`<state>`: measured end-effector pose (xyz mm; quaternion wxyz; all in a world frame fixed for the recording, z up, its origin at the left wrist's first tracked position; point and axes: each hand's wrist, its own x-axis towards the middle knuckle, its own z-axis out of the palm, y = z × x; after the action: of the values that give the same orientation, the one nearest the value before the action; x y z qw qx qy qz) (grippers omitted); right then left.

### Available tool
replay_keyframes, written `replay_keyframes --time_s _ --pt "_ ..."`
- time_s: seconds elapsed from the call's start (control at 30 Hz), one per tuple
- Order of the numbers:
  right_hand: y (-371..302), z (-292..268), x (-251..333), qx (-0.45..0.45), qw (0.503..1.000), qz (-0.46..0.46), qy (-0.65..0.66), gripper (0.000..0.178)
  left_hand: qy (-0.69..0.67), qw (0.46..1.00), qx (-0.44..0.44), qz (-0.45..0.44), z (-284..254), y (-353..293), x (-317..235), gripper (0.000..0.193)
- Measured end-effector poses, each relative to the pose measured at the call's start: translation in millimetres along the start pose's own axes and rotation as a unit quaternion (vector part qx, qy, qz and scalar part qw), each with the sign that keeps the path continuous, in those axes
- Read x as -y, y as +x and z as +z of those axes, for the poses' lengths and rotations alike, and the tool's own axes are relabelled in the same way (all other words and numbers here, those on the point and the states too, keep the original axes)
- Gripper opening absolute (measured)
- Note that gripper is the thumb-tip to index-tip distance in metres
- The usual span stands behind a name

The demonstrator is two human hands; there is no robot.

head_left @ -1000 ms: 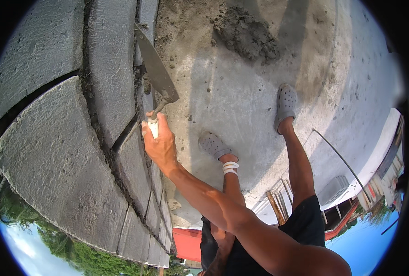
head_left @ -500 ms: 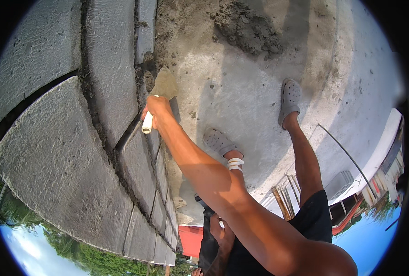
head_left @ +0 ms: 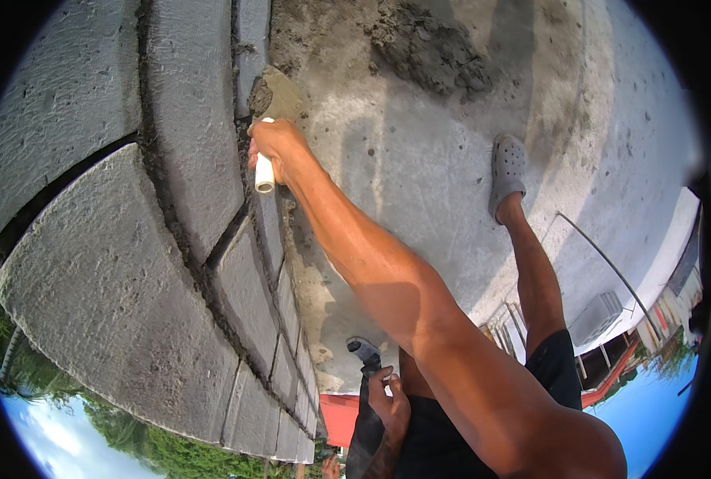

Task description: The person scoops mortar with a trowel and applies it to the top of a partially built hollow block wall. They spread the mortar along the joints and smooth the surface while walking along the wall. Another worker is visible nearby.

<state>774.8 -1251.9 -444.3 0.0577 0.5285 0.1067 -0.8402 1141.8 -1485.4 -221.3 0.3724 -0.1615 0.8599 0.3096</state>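
Observation:
My right hand (head_left: 280, 146) is closed round the white, hollow tube-like handle (head_left: 265, 174) of a trowel. The trowel's blade (head_left: 285, 97) points away from me, its left edge beside the block wall (head_left: 200, 104). A lump of grey mortar (head_left: 260, 97) sits at that edge, next to the upper joint between blocks. Low in the picture, my left hand (head_left: 393, 407) is held near my body with its fingers curled. A dark object (head_left: 365, 353) shows just beyond those fingers; what it is, I cannot make out.
A heap of wet mortar (head_left: 431, 52) lies on the concrete floor (head_left: 419, 176) at the far side. My right foot, in a grey clog (head_left: 506, 168), stands to the right. A thin dark rod (head_left: 611, 263) and a grey block (head_left: 597, 318) are farther right.
My right hand has moved farther away along the wall with the trowel. My left foot has left its spot in the middle of the floor. My left hand stays low, near my body.

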Motion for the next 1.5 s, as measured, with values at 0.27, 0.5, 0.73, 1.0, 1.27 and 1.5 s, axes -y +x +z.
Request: replay_keyframes --time_s 0.27,0.5,0.73,1.0,1.27,1.5 --pt "-73 -57 -51 0.111 0.989 -0.078 -0.051 0.028 0.037 0.999 0.014 0.009 6 0 -13 0.018" --pt "-147 -133 -68 0.000 0.978 -0.210 0.000 0.032 0.005 1.000 0.014 -0.001 10 -2 -3 0.018" --pt "-107 -63 -101 -0.353 0.866 -0.344 0.082 0.028 0.043 0.997 0.049 -0.031 5 1 -18 0.017" --pt "-137 -45 -139 -0.035 0.979 -0.200 0.019 0.027 0.032 0.998 0.040 0.036 4 3 -31 0.017" --pt "60 -87 -126 -0.223 0.905 -0.260 -0.251 0.030 0.006 1.000 0.022 0.009 6 -1 -5 0.017" --pt "10 -67 -192 -0.106 0.891 -0.349 -0.271 0.026 -0.006 0.999 -0.001 -0.046 -1 -7 11 0.018"
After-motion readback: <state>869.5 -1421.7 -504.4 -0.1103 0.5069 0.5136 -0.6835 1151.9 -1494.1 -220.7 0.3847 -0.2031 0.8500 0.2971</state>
